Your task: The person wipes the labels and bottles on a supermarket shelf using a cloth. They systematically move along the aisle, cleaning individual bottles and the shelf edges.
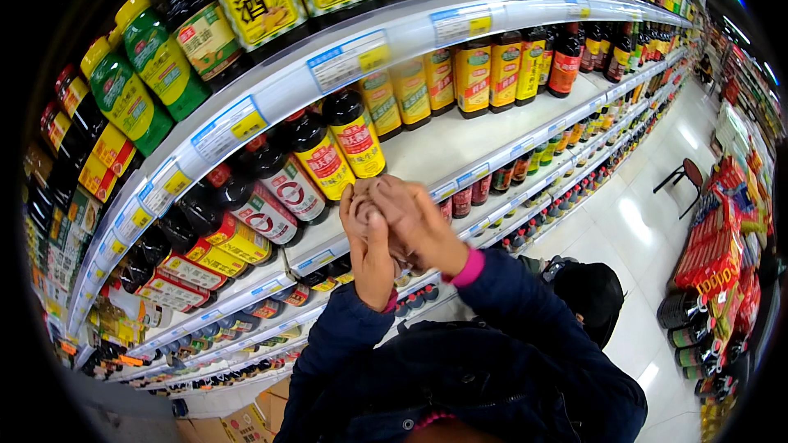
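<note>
In the head view, the landmark is a dark sauce bottle with a red-and-yellow label (358, 141), standing at the front of a white metal shelf (447, 138). Just below it in view is a crumpled, brownish-pink soft cloth (373, 207), bunched between both hands. The left hand (373, 262) has its fingers curled around the cloth's near side, thumb pointing up along it. The right hand (427, 226) is closed over the cloth's other side, its fingers bent. Whether the cloth touches the bottle, I cannot tell.

Just left of that bottle stands a matching dark bottle with a yellow-and-red label (322, 162); further left is a dark bottle with a white-and-pink label (291, 187). To the bottle's right are tall yellow-labelled packages (410, 90). Well right of it, a round-seated dark stool (693, 172) stands on a glossy white tiled floor (640, 234).
</note>
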A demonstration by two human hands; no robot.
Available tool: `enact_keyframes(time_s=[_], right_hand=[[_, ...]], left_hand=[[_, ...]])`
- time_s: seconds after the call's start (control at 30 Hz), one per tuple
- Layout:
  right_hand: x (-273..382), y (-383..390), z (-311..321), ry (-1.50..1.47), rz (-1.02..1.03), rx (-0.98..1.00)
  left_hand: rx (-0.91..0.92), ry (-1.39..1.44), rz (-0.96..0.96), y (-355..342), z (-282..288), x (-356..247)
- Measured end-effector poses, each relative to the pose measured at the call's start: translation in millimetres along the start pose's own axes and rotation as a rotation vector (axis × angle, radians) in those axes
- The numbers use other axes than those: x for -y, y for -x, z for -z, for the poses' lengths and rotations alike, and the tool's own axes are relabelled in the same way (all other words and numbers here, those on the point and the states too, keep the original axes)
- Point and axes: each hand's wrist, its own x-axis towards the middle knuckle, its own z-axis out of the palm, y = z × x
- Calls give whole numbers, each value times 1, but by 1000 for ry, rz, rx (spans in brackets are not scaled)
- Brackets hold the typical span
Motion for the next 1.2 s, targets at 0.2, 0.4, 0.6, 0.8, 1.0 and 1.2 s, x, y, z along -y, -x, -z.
enact_keyframes(time_s=[0.2, 0.4, 0.6, 0.8, 1.0, 1.2], right_hand=[[-9, 5, 25, 316, 96, -119], [30, -42, 112, -90, 11, -289], [22, -102, 239, 398, 250, -697], [47, -163, 313, 951, 45, -713], [47, -173, 304, 1301, 61, -699], [54, -160, 273, 1472, 115, -556]], left_hand=[[345, 40, 49, 4, -4, 22], [519, -237, 238, -30, -24, 13], [435, -396, 177, -80, -66, 34], [372, -620, -73, -160, -93, 119], [392, -662, -168, -194, -124, 148], [384, -621, -114, -185, -136, 153]])
